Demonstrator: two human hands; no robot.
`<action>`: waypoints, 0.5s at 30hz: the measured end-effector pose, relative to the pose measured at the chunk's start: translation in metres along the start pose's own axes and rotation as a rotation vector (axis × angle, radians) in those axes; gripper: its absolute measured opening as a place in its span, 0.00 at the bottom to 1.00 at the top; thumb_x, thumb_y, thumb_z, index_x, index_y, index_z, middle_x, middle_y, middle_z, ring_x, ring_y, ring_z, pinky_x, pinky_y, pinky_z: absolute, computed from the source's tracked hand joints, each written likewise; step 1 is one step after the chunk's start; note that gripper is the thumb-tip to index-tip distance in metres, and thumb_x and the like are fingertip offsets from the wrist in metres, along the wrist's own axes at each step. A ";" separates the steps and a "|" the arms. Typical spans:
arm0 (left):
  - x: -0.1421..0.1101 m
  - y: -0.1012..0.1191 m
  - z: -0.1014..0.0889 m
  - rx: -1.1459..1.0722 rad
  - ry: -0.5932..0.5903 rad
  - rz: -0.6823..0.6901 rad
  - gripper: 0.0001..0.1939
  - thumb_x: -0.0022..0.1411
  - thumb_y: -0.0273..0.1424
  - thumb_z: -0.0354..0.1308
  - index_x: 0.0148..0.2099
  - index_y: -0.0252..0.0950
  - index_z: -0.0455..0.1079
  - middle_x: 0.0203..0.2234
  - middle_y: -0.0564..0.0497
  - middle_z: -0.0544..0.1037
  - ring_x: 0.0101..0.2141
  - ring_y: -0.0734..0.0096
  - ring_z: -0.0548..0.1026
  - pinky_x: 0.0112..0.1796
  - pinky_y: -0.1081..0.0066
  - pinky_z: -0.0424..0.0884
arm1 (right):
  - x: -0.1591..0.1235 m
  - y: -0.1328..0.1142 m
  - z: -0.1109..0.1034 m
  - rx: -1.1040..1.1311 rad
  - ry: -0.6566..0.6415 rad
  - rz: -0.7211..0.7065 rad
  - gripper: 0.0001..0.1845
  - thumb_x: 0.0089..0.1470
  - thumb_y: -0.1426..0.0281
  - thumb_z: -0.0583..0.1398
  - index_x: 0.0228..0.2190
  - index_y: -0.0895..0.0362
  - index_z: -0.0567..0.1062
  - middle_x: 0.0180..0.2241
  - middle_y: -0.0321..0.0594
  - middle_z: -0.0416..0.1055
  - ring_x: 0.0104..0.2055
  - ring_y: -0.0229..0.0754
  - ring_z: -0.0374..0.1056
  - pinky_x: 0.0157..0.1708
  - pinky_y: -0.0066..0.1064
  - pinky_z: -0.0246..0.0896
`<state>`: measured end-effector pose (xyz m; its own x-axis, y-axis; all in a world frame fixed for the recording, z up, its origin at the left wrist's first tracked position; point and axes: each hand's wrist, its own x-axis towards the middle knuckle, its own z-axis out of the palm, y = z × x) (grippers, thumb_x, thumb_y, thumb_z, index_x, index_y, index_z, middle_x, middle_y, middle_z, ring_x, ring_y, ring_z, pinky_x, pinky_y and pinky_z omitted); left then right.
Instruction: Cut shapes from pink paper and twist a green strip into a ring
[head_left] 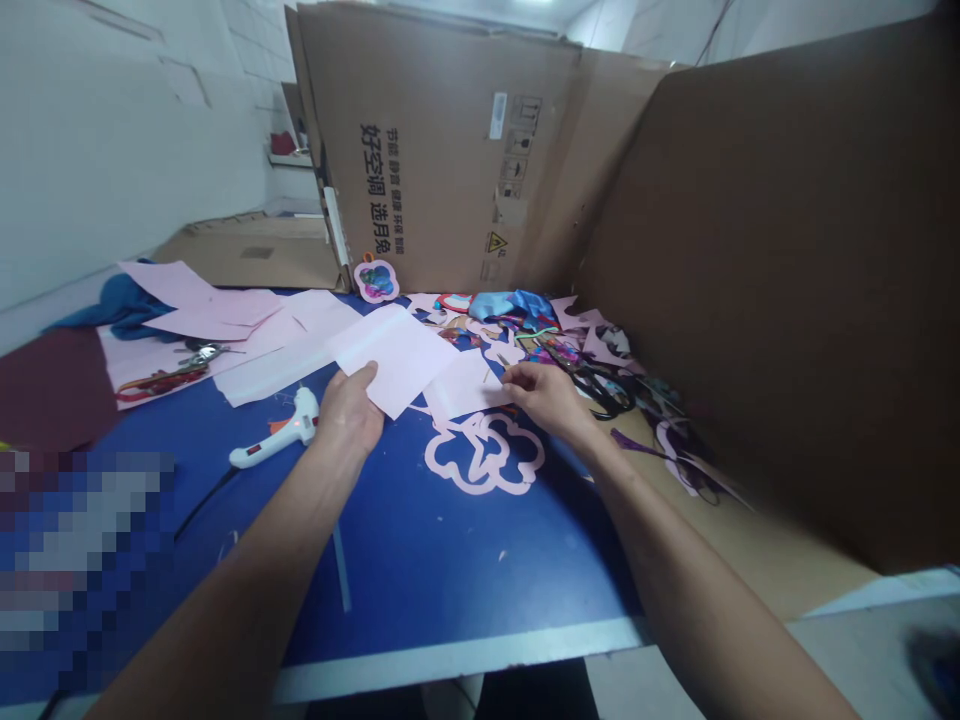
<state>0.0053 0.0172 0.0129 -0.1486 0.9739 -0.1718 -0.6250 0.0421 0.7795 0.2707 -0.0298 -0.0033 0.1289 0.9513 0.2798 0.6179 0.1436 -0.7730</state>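
Note:
My left hand (350,408) grips the near edge of a pale pink paper sheet (394,358) between thumb and fingers. My right hand (547,395) pinches a thin pointed item (489,371) just above a second pink sheet (465,387). Below the hands, a pink flower-shaped cut-out (484,452) lies flat on the blue table top (442,570). A white hot glue gun (277,430) rests left of my left hand, apart from it.
Cardboard walls (442,150) stand along the back and right. Scissors with black handles (596,385) lie among colourful scraps at the right. Further pink sheets (202,310), a blue cloth (112,307) and a dark red sheet (52,385) lie at the left. The table's near edge (457,660) runs below.

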 end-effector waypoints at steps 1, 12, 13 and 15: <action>0.001 0.000 -0.001 0.001 -0.004 0.003 0.23 0.66 0.18 0.56 0.59 0.39 0.75 0.50 0.43 0.85 0.53 0.54 0.82 0.53 0.57 0.80 | 0.000 0.002 -0.001 -0.058 -0.028 -0.009 0.03 0.52 0.68 0.67 0.30 0.54 0.82 0.26 0.37 0.76 0.27 0.40 0.66 0.27 0.30 0.55; -0.001 -0.001 0.002 -0.056 0.085 0.020 0.23 0.66 0.16 0.55 0.59 0.38 0.74 0.50 0.42 0.84 0.52 0.55 0.82 0.52 0.57 0.80 | -0.009 0.003 0.003 -0.330 -0.132 -0.105 0.12 0.54 0.72 0.68 0.42 0.51 0.84 0.42 0.43 0.79 0.36 0.43 0.74 0.35 0.32 0.63; -0.001 -0.001 0.003 -0.072 0.113 0.028 0.22 0.66 0.16 0.55 0.58 0.38 0.74 0.49 0.42 0.84 0.51 0.56 0.82 0.52 0.57 0.81 | -0.009 0.003 0.005 -0.382 -0.089 -0.127 0.14 0.56 0.71 0.67 0.45 0.51 0.83 0.46 0.44 0.78 0.39 0.45 0.74 0.38 0.33 0.64; 0.000 0.000 0.004 -0.102 0.157 0.043 0.20 0.66 0.15 0.55 0.55 0.37 0.75 0.49 0.42 0.84 0.51 0.56 0.83 0.51 0.57 0.81 | -0.010 0.005 0.007 -0.441 -0.044 -0.134 0.17 0.59 0.69 0.66 0.51 0.51 0.82 0.53 0.46 0.75 0.43 0.46 0.74 0.41 0.34 0.65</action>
<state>0.0083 0.0179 0.0151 -0.2897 0.9270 -0.2382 -0.6886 -0.0290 0.7245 0.2671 -0.0363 -0.0139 -0.0014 0.9444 0.3287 0.8992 0.1450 -0.4127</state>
